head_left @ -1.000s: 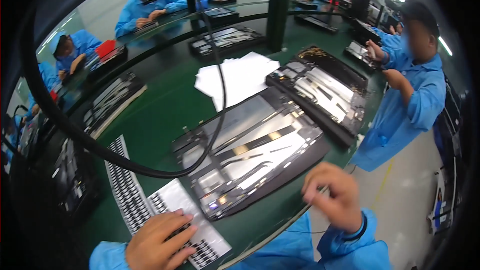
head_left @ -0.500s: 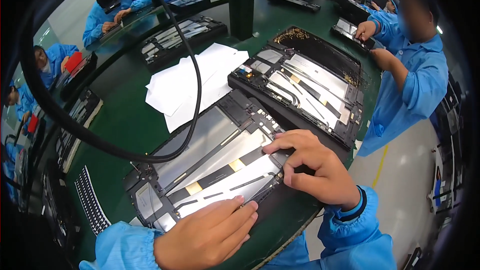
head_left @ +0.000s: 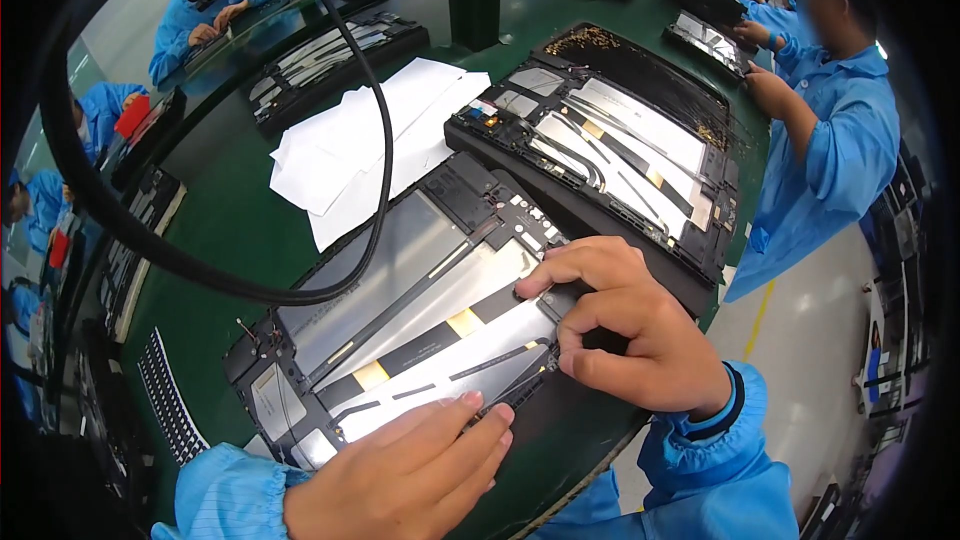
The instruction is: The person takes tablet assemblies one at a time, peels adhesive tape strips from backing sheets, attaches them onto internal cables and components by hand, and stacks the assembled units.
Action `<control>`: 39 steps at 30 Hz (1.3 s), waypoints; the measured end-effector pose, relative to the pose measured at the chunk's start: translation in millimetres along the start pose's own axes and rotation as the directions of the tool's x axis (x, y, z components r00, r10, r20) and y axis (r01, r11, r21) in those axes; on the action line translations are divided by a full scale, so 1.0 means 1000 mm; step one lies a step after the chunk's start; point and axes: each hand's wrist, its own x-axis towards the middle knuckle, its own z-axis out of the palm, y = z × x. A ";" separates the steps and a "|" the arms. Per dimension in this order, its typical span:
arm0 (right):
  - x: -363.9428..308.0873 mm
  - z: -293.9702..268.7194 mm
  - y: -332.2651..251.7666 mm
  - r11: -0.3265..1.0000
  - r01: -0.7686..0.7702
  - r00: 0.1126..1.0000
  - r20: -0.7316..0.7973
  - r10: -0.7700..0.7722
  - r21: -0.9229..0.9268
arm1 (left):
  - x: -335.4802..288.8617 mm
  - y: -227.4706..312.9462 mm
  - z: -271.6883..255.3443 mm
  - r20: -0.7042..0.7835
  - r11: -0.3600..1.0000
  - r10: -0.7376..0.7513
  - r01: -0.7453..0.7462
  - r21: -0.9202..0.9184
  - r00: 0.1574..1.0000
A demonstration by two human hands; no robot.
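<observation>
In front of me lies an opened tablet (head_left: 420, 305), with silver battery plates, dark strips, gold patches and small boards in a black housing. Fingers extended and close together, my left hand (head_left: 400, 470) rests flat along its near edge. My right hand (head_left: 640, 330) grips the tablet's right edge. Its index fingertip touches the inside of the tablet and its thumb sits by the edge, with the other fingers curled. Whether a small part lies under those fingertips is hidden. A second opened tablet (head_left: 625, 165) lies just beyond, on a black tray (head_left: 650, 70) holding many tiny gold-coloured pieces.
A thick black cable (head_left: 372, 250) loops down over the left part of the near tablet. White paper sheets (head_left: 340, 155) lie behind it, and a sheet of black labels (head_left: 170, 395) at left. A green post (head_left: 472, 0) rises behind. A co-worker (head_left: 850, 140) handles another device at right.
The view has shifted slightly, so the tablets and papers appear a little further left and up. Both hands keep nearly the same places on the near tablet.
</observation>
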 end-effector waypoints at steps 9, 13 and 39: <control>-0.005 -0.006 0.002 0.991 -0.026 0.996 -0.080 0.037 0.128 | 0.026 -0.006 0.009 -0.041 0.996 0.086 -0.085 0.016 0.995; -0.013 -0.014 0.006 0.970 -0.065 0.987 -0.128 0.097 0.233 | 0.026 -0.008 0.012 -0.063 0.997 0.074 -0.075 -0.002 0.995; -0.088 0.037 -0.035 0.965 -0.048 0.871 -0.483 -0.086 -0.258 | 0.010 -0.037 -0.031 -0.127 0.994 -0.105 0.107 0.010 0.986</control>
